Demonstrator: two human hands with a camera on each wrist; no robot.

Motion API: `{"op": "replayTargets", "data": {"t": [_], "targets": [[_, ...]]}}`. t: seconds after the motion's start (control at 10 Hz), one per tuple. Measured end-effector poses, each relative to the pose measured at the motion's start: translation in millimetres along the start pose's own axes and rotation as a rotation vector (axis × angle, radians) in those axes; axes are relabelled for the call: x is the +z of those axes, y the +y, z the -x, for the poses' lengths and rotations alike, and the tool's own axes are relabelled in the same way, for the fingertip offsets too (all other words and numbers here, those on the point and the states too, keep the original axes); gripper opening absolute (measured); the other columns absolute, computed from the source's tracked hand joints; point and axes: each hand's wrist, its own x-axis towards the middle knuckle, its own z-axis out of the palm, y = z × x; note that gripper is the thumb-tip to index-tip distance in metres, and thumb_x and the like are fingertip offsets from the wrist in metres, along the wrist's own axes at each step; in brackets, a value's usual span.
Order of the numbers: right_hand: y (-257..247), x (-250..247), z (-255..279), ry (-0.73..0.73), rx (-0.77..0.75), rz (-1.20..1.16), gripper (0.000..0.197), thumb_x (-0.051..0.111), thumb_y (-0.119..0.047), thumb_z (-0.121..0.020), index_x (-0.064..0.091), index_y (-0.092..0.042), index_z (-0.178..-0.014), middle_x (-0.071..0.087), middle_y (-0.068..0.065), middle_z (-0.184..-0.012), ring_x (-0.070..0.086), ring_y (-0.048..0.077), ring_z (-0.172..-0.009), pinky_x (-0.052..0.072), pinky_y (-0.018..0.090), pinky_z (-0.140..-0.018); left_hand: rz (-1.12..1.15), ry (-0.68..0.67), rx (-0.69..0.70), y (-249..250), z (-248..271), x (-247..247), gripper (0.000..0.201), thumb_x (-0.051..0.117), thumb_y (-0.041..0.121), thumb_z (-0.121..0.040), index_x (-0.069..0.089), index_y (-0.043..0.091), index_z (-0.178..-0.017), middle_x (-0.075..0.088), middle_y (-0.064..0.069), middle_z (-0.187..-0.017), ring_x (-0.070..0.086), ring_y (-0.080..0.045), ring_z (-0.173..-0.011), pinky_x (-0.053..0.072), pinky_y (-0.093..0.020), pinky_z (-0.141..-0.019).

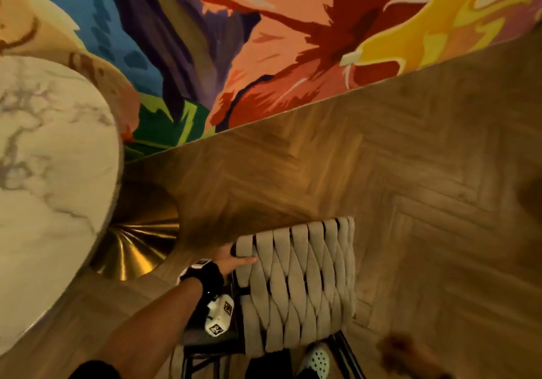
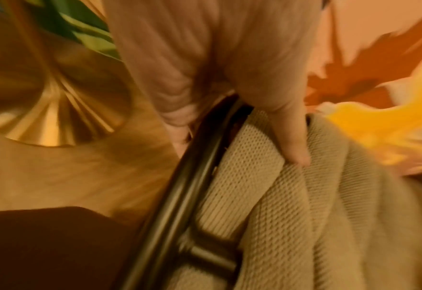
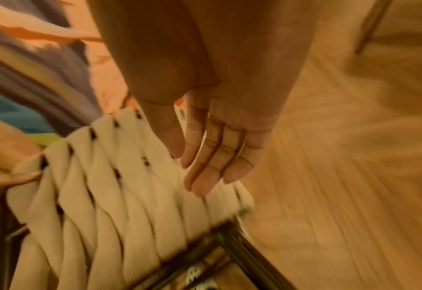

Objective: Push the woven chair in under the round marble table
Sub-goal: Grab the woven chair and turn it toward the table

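The woven chair (image 1: pixel 299 279) has a beige strap-woven back on a dark metal frame and stands on the floor right of the round marble table (image 1: pixel 44 158). My left hand (image 1: pixel 236 257) grips the back's top left corner. In the left wrist view that hand (image 2: pixel 239 137) has its thumb (image 2: pixel 291 137) on a strap and the fingers curled behind the frame tube. My right hand (image 3: pixel 197 168) hovers flat, fingers straight, over the right side of the chair back (image 3: pixel 110 196), holding nothing. In the head view it is only a blur (image 1: pixel 407 355).
The table's gold flared base (image 1: pixel 137 246) stands on the herringbone wood floor (image 1: pixel 410 158), between the table top and the chair. A colourful painted wall (image 1: pixel 264 41) runs behind. My foot in a white clog (image 1: pixel 316 361) is just behind the chair's rear legs.
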Motion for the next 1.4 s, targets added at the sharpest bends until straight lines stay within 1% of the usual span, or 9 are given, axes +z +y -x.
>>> {"op": "replayTargets", "data": {"t": [0.1,0.2,0.3,0.4,0.7,1.0,1.1,1.2,1.4], "targets": [[-85.8,-10.7,-0.5,0.008,-0.235,0.370,0.018,0.064,-0.025,-0.086,0.064,-0.015,-0.101,0.067,0.005,-0.096,0.065,0.008,-0.088,0.051,0.046,-0.090,-0.101,-0.070,0.028,12.2,20.0,14.1,0.034,0.080,0.007,-0.070,0.070,0.017,-0.101,0.070,0.011,-0.088,0.066,-0.008,-0.092,0.054,-0.028,-0.082],[-183.9,-35.1,-25.4,0.024,-0.533,0.761,0.088,0.075,-0.049,-0.067,0.037,-0.022,-0.142,0.043,0.008,-0.141,0.041,0.029,-0.130,0.036,0.045,-0.108,-0.179,-0.065,0.126,12.0,36.9,29.6,0.029,0.080,0.007,-0.069,0.068,0.031,-0.079,0.071,0.025,-0.065,0.067,0.010,-0.074,0.053,-0.032,-0.087],[-240.5,-12.0,-57.0,-0.239,-0.530,1.105,0.077,0.076,-0.065,-0.053,0.056,-0.038,-0.121,0.058,-0.007,-0.122,0.054,0.017,-0.111,0.046,0.041,-0.098,-0.177,-0.068,0.176,15.0,64.5,30.6,0.031,0.083,0.014,-0.065,0.071,0.028,-0.090,0.075,0.011,-0.093,0.068,-0.006,-0.096,0.053,-0.025,-0.089],[-264.8,12.1,-57.0,-0.342,-0.528,1.202,0.059,0.082,-0.065,-0.040,0.070,-0.022,-0.078,0.072,-0.001,-0.080,0.068,0.023,-0.073,0.058,0.038,-0.072,-0.137,-0.015,0.218,21.6,96.9,17.7,0.032,0.083,0.018,-0.064,0.073,0.029,-0.092,0.077,0.006,-0.094,0.070,0.001,-0.092,0.053,-0.017,-0.082],[-303.0,-38.8,33.4,-0.189,-0.842,1.110,0.056,0.083,-0.052,-0.058,0.069,-0.014,-0.096,0.072,0.006,-0.096,0.054,0.015,-0.082,0.044,0.028,-0.072,-0.305,0.092,0.561,92.9,151.8,4.0,0.045,0.081,0.040,-0.064,0.075,0.016,-0.102,0.078,0.005,-0.101,0.072,-0.001,-0.093,0.059,-0.028,-0.085],[-192.9,-49.3,57.3,0.178,-0.703,1.219,0.053,0.062,-0.037,-0.082,0.051,-0.020,-0.130,0.060,0.008,-0.127,0.053,0.028,-0.118,0.042,0.038,-0.096,-0.673,0.002,0.512,108.1,190.0,26.6,0.017,0.068,0.024,-0.081,0.074,0.020,-0.096,0.078,0.000,-0.088,0.066,0.001,-0.066,0.057,-0.017,-0.072],[-133.2,-34.0,38.0,0.188,-0.622,1.203,0.054,0.054,-0.033,-0.085,0.045,-0.023,-0.137,0.057,0.007,-0.133,0.049,0.027,-0.124,0.037,0.039,-0.103,-0.816,0.078,0.386,50.5,190.0,27.0,0.017,0.058,0.032,-0.080,0.061,0.042,-0.066,0.067,0.016,-0.068,0.061,0.005,-0.065,0.057,-0.020,-0.072],[-84.7,-25.4,34.5,0.187,-0.573,1.152,0.051,0.054,-0.030,-0.083,0.047,-0.024,-0.133,0.057,0.006,-0.131,0.049,0.026,-0.123,0.035,0.041,-0.104,-0.914,0.027,0.261,-28.7,187.8,37.2,0.021,0.050,0.044,-0.075,0.059,0.054,-0.059,0.065,0.022,-0.076,0.060,0.002,-0.082,0.052,-0.025,-0.085],[1.2,25.8,48.9,0.132,-0.557,1.078,0.042,0.059,-0.035,-0.078,0.052,-0.022,-0.118,0.061,0.010,-0.121,0.052,0.030,-0.117,0.035,0.041,-0.100,-0.798,0.146,0.060,-164.4,234.7,78.6,0.051,0.060,0.023,-0.084,0.053,0.061,-0.051,0.059,0.010,-0.087,0.066,-0.017,-0.099,0.040,0.000,-0.068]]}}
